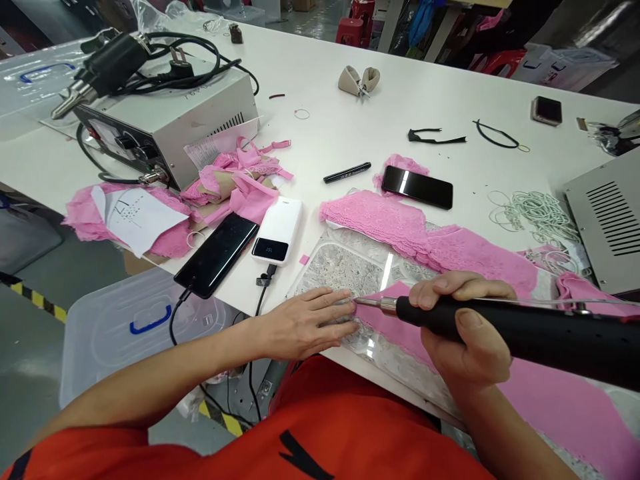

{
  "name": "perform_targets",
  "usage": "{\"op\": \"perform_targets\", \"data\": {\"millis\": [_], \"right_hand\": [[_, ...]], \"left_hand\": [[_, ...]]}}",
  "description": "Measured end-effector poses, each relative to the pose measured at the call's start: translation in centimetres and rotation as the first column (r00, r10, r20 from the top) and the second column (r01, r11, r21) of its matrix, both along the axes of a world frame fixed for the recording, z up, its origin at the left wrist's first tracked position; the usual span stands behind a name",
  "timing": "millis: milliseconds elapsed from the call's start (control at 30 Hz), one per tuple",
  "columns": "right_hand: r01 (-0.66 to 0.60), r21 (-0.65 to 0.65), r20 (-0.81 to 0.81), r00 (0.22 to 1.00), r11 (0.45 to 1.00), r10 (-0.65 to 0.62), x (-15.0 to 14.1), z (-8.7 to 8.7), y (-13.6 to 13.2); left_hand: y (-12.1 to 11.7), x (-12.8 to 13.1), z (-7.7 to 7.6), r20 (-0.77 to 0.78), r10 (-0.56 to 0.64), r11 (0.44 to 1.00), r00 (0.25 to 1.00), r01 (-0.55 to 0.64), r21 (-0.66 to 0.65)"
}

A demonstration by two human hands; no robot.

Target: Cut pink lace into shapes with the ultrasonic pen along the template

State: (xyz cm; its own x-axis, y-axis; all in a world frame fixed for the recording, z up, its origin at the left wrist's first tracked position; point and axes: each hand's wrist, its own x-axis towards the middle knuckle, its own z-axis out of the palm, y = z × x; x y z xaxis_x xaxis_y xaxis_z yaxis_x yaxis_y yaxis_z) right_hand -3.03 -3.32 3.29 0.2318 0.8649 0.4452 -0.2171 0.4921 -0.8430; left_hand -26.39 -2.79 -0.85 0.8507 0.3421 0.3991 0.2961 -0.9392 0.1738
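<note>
My right hand (467, 327) is wrapped round a black handheld tool with a metal tip (540, 333), probably an ultrasonic welder like the one on the grey box. Its pointed tip meets the left corner of a pink fabric piece (395, 313), close to my left fingertips. Flat on the stone-patterned board (335, 263) lies my left hand (310, 323), fingers stretched out, their tips beside the fabric's edge. The pink fabric runs under the tool and my right forearm toward the lower right. Above it lies a stack of pink lace pieces (390, 223).
At the left stand a grey control box (200, 113) and pink fabric bundles (80, 213). A black phone (217, 257) and a white power bank (277, 230) are cabled near the table edge. Farther back lie another phone (417, 187), a marker (347, 173) and tangled cords (537, 213).
</note>
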Motion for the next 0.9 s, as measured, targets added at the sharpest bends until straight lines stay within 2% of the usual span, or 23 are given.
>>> {"op": "perform_targets", "data": {"millis": [67,167,267,367,433,600,900], "right_hand": [[0.04,0.001,-0.022,0.999,0.999,-0.04,0.4,0.3,0.2],[0.185,0.0,-0.07,0.98,0.983,-0.184,2.2,1.2,0.8],[0.358,0.01,-0.079,0.931,0.934,-0.357,5.1,1.9,1.1],[0.47,0.03,-0.095,0.88,0.882,-0.466,7.3,1.8,1.0],[0.485,0.018,-0.115,0.869,0.874,-0.48,7.9,1.2,0.8],[0.432,0.019,-0.117,0.897,0.902,-0.427,7.3,0.2,0.5],[0.425,0.005,-0.062,0.904,0.905,-0.424,7.1,0.0,0.8]], "left_hand": [[0.0,-0.1,0.2,0.002,-0.003,1.0,1.0,0.003,-0.004],[0.2,-0.2,0.7,-0.012,-0.003,1.0,1.0,0.003,-0.009],[0.7,0.0,1.0,-0.032,-0.019,1.0,0.999,0.019,-0.008],[1.6,0.6,1.1,-0.065,-0.04,0.999,0.997,0.039,-0.018],[2.2,1.2,1.1,-0.1,-0.049,0.998,0.994,0.046,-0.034],[3.2,2.2,0.5,-0.148,-0.066,0.996,0.987,0.057,-0.068],[3.2,2.2,0.2,-0.165,-0.064,0.996,0.984,0.052,-0.078]]}}
